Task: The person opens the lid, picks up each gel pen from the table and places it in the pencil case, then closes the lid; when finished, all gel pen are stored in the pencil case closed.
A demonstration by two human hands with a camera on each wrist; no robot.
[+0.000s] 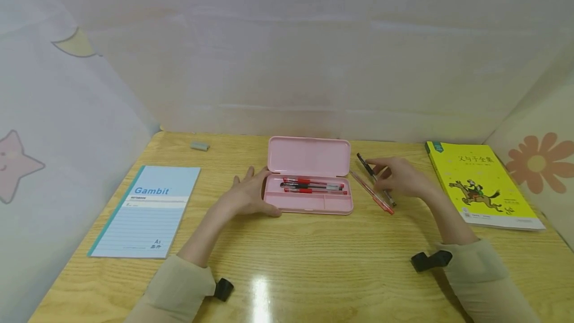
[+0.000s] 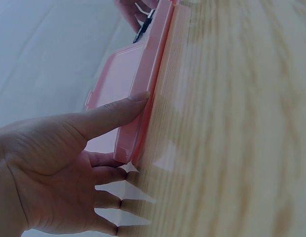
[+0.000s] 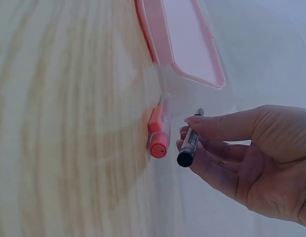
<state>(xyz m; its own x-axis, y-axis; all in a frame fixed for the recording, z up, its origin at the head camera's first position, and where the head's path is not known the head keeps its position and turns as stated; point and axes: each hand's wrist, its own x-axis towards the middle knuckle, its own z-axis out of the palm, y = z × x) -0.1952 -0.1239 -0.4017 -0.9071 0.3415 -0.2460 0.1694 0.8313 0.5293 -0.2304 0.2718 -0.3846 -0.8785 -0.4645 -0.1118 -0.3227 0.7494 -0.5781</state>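
Note:
A pink pencil case (image 1: 308, 202) lies open at the middle of the wooden table, its lid (image 1: 309, 156) raised at the back; red and black pens (image 1: 314, 186) lie inside. My left hand (image 1: 248, 194) rests flat against the case's left end (image 2: 143, 129), thumb along its front edge, fingers straight. Right of the case, my right hand (image 1: 400, 177) pinches a black pen (image 3: 188, 146) between thumb and fingers. A red pen (image 1: 372, 193) lies on the table beside it (image 3: 158, 132).
A blue Gambit notebook (image 1: 145, 211) lies at the left. A yellow book (image 1: 482, 184) lies at the right. A small grey eraser (image 1: 199, 146) sits at the back left. Pale fabric walls close the table on three sides.

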